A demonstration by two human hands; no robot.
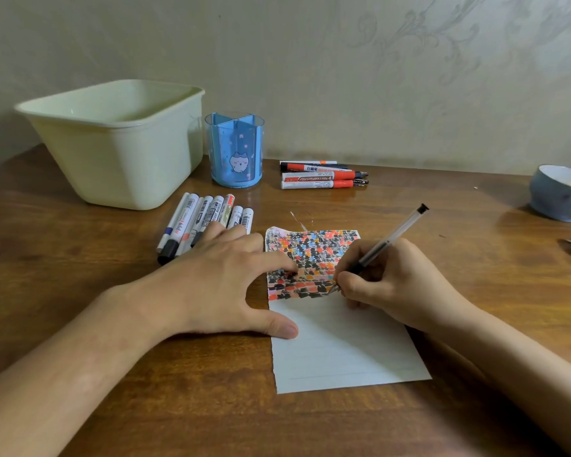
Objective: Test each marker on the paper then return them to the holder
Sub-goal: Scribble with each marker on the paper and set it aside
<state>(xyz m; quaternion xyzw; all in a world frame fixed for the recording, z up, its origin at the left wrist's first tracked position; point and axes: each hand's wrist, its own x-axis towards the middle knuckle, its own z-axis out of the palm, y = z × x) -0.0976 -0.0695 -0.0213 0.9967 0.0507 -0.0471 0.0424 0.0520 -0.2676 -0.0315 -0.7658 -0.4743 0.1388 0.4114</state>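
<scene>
Pen (391,240) in writing grip, tip down on paper (337,341) at lower right edge of coloured scribble block, cap end angled up and away. Right hand (386,285) fingers curled round barrel low near tip. Left hand (211,282) flat, fingers spread straight, pressing paper's left edge; forefinger tip near pen tip, not touching.

Do it well: short light stroke on bare strip just below block, paper held pinned.

Outward: marker row (205,219) under left fingertips; red markers (320,175) beside blue holder (234,150), which looks empty; all on tabletop (145,407).
</scene>
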